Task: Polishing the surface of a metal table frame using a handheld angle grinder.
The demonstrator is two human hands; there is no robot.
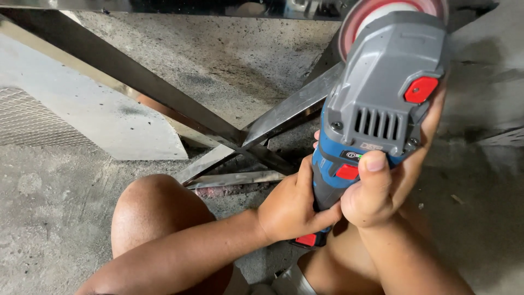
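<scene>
Both hands' fingers (376,164) wrap tight around angle grinder (376,98).

This looks like a workshop where metal things get made. The rough grey concrete floor (229,60) is dusty and has dark, dirty marks. Long shiny steel bars (164,93) cross each other just above the floor. A grey and blue power grinder with red buttons (376,109) is here too. At the left edge lies a sheet of grey wire mesh (33,117).
</scene>
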